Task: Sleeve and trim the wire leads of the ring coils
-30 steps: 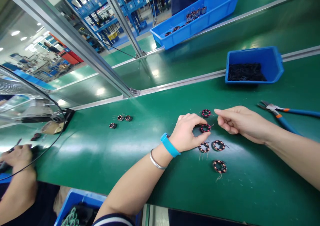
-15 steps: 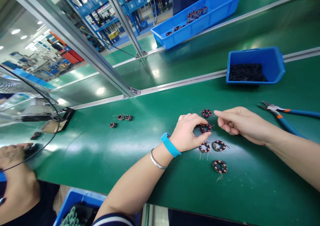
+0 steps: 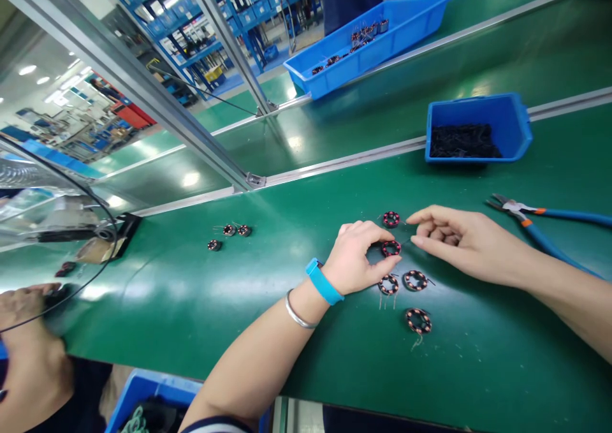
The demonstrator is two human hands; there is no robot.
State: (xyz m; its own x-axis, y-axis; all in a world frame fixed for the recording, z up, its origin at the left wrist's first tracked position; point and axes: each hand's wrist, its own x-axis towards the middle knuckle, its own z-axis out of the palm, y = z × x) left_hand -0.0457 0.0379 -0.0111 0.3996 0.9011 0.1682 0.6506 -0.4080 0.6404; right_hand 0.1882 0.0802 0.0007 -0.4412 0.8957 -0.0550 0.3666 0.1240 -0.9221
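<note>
My left hand [image 3: 356,257] is closed, thumb and forefinger gripping the sides of a small motor stator [image 3: 391,248] with red-tinted windings on the green bench. To its right, my right hand [image 3: 454,238] is open, thumb and forefinger apart and the other fingers curled. Their tips are close to a thin wire lead running out from the held stator; contact with it is unclear. Another red-tinted stator [image 3: 391,219] lies just behind. Nearer me are copper-wound stators: one beside my left thumb [image 3: 388,284], a second to its right [image 3: 415,280] and a third closest to me [image 3: 418,321].
Blue-handled cutting pliers [image 3: 540,222] lie at right. A blue bin [image 3: 521,130] of black pieces stands behind them, and a long blue tray [image 3: 306,79] of stators sits farther back. More stators [image 3: 229,229] rest at left, near a co-worker's hand [image 3: 23,305]. A metal post [image 3: 191,127] rises mid-bench.
The thumb and forefinger of my right hand have parted from a pinch, and the thumb is now lower. My left hand keeps its hold on the stator. The view has shifted slightly.
</note>
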